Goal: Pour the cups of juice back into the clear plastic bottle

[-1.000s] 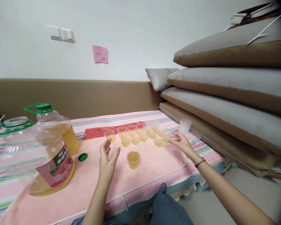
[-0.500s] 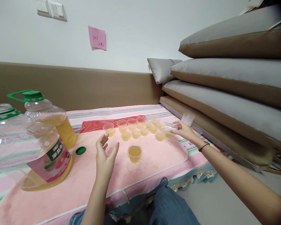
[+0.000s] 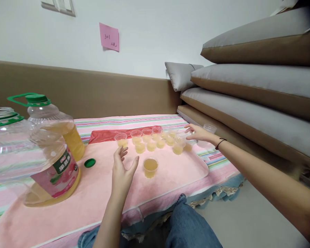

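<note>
My left hand (image 3: 124, 168) hovers over the pink mat with fingers curved and thumb apart, holding nothing. Just right of it stands a clear plastic cup of yellow juice (image 3: 150, 168), uncovered. My right hand (image 3: 198, 133) is open at the right end of a cluster of similar cups, thumb and fingers spread. A clear plastic piece (image 3: 181, 138) shows at its fingertips, over the cups there; its exact shape is hard to make out. Several juice cups (image 3: 140, 148) stand in rows behind the single cup. Behind my right hand is a clear stack of cups (image 3: 209, 128), partly hidden.
Two large juice bottles stand at the left: an uncapped one (image 3: 59, 172) in front, and a green-capped one (image 3: 76, 137) behind. A loose green cap (image 3: 90, 163) lies beside them. Red plastic (image 3: 103, 135) lies behind the cups. Stacked grey-brown cushions (image 3: 248, 103) rise at the right.
My right hand has let go of the clear plastic piece and drawn up and back from it, fingers spreading. My left hand has shifted slightly right, still open. The view has tilted a little.
</note>
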Tool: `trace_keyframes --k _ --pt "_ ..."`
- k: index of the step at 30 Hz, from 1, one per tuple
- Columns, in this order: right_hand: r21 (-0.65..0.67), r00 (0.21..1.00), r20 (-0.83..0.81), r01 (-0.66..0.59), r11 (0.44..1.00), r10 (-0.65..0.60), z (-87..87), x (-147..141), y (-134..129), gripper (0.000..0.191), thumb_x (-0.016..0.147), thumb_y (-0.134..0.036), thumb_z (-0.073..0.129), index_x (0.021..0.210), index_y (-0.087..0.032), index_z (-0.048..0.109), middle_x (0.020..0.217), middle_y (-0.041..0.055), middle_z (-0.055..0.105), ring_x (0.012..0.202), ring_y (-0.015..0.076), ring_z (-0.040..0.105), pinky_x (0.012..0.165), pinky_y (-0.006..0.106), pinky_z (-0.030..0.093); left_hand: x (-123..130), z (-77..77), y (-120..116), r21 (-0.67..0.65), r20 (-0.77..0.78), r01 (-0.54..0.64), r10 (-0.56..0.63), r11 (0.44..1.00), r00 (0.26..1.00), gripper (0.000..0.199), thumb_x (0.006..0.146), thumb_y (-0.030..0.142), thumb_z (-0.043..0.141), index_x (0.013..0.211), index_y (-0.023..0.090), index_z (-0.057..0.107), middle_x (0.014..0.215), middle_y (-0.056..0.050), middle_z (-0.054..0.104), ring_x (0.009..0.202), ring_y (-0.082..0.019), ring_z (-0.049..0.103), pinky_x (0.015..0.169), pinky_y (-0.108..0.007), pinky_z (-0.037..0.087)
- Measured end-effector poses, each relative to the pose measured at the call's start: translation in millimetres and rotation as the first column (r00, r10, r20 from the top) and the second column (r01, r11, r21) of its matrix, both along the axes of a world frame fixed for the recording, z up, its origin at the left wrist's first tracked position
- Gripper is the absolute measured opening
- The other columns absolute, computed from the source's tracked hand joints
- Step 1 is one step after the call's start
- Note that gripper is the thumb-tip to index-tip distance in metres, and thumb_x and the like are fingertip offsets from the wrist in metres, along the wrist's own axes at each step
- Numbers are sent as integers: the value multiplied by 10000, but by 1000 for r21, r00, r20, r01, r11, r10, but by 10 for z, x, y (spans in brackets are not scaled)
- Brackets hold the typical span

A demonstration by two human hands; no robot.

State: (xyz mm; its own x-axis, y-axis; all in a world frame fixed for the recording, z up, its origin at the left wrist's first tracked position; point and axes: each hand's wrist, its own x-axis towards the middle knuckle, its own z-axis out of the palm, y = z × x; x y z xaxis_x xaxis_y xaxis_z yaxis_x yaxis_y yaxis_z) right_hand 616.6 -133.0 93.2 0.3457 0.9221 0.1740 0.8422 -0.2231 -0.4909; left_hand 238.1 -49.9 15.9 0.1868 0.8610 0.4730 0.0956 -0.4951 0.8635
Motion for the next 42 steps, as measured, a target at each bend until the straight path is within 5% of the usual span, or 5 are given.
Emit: trace_keyframes --k 9,19,26,30,42 --pt "-153 966 241 -60 986 96 126 -111 51 745 583 -103 724 1289 -262 544 1201 64 726 1153 339 615 955 467 426 3 20 -11 -22 6 4 -4 1000 1000 638 793 474 669 1313 231 390 1369 -152 543 1171 -272 597 1020 -506 473" --pt "74 981 -164 121 990 -107 -275 28 -342 658 589 -193 800 1215 -191 599 1088 116 715 950 280 682 872 407 536 6 17 6 -31 4 3 -3 1000 1000 645 782 482 667 1303 227 386 1315 -150 577 1103 -261 620 976 -493 499" --pt "182 885 -452 212 960 -110 -547 -80 -493 384 596 -271 803 960 -200 706 1072 96 747 1005 293 693 896 419 551 -13 -21 23 -22 -18 -5 4 1000 1000 683 773 517 674 1321 232 384 1315 -148 576 1101 -270 624 965 -505 510" --pt "262 821 -565 265 928 -75 -586 -63 -561 382 615 -348 804 964 -216 722 1129 84 741 1056 276 686 896 394 553 -22 -34 47 6 -26 -23 23 1000 999 699 769 531 681 1332 235 389 1309 -146 580 1102 -277 631 982 -521 507" --pt "500 775 -610 536 681 -162 -137 1104 -560 495 513 -411 877 920 -244 650 1078 82 734 1156 302 643 1034 460 498 -46 -165 274 79 -54 -57 61 995 997 775 688 508 756 1329 251 406 1271 -141 603 1111 -332 640 971 -607 517"
